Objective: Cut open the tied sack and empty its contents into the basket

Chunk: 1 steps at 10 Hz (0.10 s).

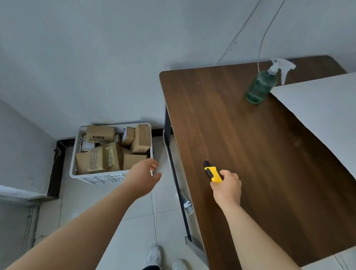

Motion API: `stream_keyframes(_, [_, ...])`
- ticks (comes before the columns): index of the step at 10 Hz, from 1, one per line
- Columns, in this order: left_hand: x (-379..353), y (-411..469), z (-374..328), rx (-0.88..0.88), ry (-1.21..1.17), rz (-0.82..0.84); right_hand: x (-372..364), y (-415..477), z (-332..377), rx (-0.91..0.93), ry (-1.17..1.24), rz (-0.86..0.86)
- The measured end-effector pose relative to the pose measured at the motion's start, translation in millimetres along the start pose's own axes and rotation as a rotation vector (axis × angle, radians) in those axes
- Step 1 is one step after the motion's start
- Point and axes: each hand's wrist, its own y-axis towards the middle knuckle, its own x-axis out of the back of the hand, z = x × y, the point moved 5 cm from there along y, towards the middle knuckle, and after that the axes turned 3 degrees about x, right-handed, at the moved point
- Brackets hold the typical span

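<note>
At the six o'clock edge of the view, two pale shoes (167,266) stand on the tiled floor (135,227), just left of the metal leg (179,190) of a dark wooden table (256,162). Both bare forearms reach forward from there. The right hand (227,186), a little right of centre, is over the near left part of the tabletop with its fingers clenched around a yellow utility knife (212,172); the knife's black tip points toward eleven o'clock, and whether it touches the wood cannot be told. The left hand (143,174), just left of centre, hangs over the floor with its fingers released and loosely curved, holding nothing, its fingertips at the near right corner of the basket (105,179). That white slotted basket sits on the floor toward ten o'clock from the hands, close to the grey wall (95,43) and beside the table's left edge, and it is filled with brown cardboard packages (116,149) lying at mixed angles. The sack itself is not visible anywhere in the view. Farther off, toward one o'clock, a green spray bottle (262,84) with a white trigger head stands upright on the table's far end, just beside the corner of a large white board (334,117) that covers the table's right side toward two o'clock. Two thin cords (263,37) run up the wall behind the bottle.
</note>
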Motion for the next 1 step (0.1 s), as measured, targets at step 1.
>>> stream_keyframes(1, [12.2, -5.8, 1.8, 0.016, -0.052, -0.049, 8.2, -1.1, 15.6, 0.086, 0.065, -0.015])
